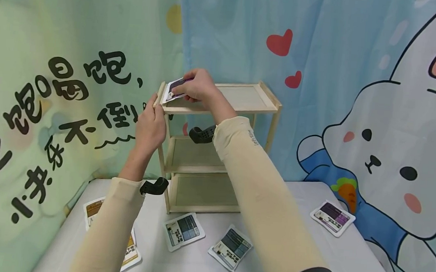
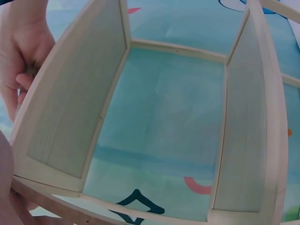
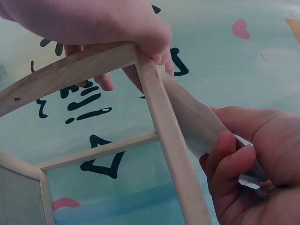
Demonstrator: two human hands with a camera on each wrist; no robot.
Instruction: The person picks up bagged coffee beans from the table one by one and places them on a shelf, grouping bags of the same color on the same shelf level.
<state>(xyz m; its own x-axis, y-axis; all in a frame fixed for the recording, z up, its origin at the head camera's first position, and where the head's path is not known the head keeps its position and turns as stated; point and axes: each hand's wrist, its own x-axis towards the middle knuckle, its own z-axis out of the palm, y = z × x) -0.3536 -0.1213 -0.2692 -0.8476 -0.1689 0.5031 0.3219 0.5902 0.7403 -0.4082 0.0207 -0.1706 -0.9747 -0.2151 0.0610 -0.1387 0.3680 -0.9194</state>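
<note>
A wooden three-tier shelf rack (image 1: 208, 169) stands on the table. My right hand (image 1: 202, 87) pinches a flat packet (image 1: 172, 91) with a dark purple label over the left end of the top tier. From the right wrist view, the packet (image 3: 194, 119) slants between my right thumb and curled fingers, its far end beside the rack's corner. My left hand (image 1: 151, 125) grips the front left corner of the top tier. Up close, its thumb side (image 3: 136, 33) presses that corner while other fingers hang behind the wooden edge.
Two packets with blue-grey labels, one left (image 1: 184, 231) and one right (image 1: 230, 248), lie before the rack. A purple-labelled packet (image 1: 333, 218) lies at the table's right. Orange-brown packets (image 1: 131, 254) are partly behind my left sleeve. A printed curtain (image 1: 229, 35) hangs behind.
</note>
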